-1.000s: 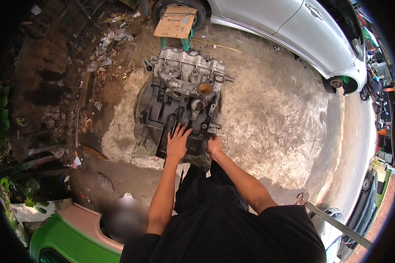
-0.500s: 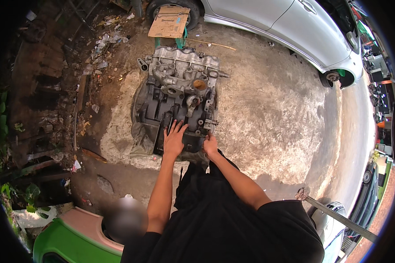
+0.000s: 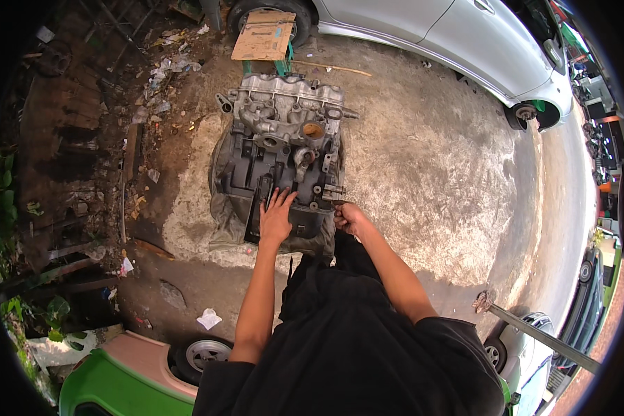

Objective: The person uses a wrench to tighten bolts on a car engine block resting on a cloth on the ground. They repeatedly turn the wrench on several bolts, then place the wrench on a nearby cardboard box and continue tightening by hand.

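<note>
An engine block (image 3: 246,166) with its grey metal head lies on a cloth on the ground in front of me. My left hand (image 3: 276,222) rests flat on its near part, fingers spread, beside a long dark bracket (image 3: 257,208). My right hand (image 3: 350,218) is closed at the block's near right corner, next to a small metal fitting (image 3: 333,193). A thin dark end shows at its fingertips, pointing toward the block; too little of it is visible to name.
A green stool with a cardboard sheet (image 3: 262,38) on top stands beyond the engine, by a silver car (image 3: 402,28). A thin stick (image 3: 333,67) lies near it. Litter and scrap wood line the left side. A green and pink vehicle (image 3: 128,367) is at the lower left.
My right hand has swung a little to the right, outward from the block's corner. My left hand keeps its place on the engine.
</note>
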The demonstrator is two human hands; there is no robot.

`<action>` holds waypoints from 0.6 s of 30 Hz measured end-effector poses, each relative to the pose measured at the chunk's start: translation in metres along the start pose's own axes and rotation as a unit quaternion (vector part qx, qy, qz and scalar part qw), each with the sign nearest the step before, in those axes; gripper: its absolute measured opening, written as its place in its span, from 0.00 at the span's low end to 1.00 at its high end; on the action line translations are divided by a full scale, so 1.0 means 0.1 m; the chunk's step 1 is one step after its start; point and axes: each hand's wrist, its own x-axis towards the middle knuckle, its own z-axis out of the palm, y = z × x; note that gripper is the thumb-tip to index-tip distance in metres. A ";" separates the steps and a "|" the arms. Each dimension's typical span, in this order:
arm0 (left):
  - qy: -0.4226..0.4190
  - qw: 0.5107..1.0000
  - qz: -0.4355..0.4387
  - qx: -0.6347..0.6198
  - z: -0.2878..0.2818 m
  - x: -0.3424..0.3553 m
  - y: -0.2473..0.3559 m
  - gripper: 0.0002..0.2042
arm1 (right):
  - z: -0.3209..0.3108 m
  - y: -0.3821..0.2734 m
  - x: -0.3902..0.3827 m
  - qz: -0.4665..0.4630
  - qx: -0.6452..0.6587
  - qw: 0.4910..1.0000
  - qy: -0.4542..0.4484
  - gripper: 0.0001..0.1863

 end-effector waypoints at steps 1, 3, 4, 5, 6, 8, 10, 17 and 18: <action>-0.005 1.000 -0.003 0.008 0.00 0.00 0.00 0.46 | 0.00 -0.02 0.02 0.007 0.008 1.000 0.001 0.07; -0.008 1.000 -0.004 -0.003 -0.01 0.00 0.00 0.46 | 0.01 -0.06 0.09 0.018 0.006 1.000 0.015 0.07; -0.014 1.000 -0.007 0.004 -0.02 0.00 0.00 0.46 | 0.01 -0.07 0.12 0.019 0.009 1.000 0.004 0.08; -0.012 1.000 -0.007 -0.003 -0.03 0.00 0.01 0.46 | 0.01 -0.08 0.16 0.020 0.007 1.000 0.004 0.08; -0.014 1.000 -0.009 -0.002 -0.04 0.00 0.01 0.46 | -0.01 -0.09 0.20 0.022 0.000 1.000 0.017 0.08; -0.013 1.000 -0.011 -0.013 -0.05 -0.01 0.03 0.46 | -0.05 -0.09 0.28 0.026 -0.014 0.999 0.015 0.08; -0.007 0.999 -0.012 -0.036 -0.05 -0.03 0.03 0.47 | -0.09 -0.08 0.38 0.032 -0.026 0.999 0.013 0.10; -0.005 0.999 -0.008 -0.032 -0.05 -0.02 0.03 0.45 | -0.04 -0.14 0.45 0.039 -0.053 0.998 0.000 0.10; -0.008 0.999 -0.009 -0.033 -0.04 -0.02 0.02 0.45 | 0.00 -0.17 0.40 0.043 -0.056 0.997 -0.010 0.10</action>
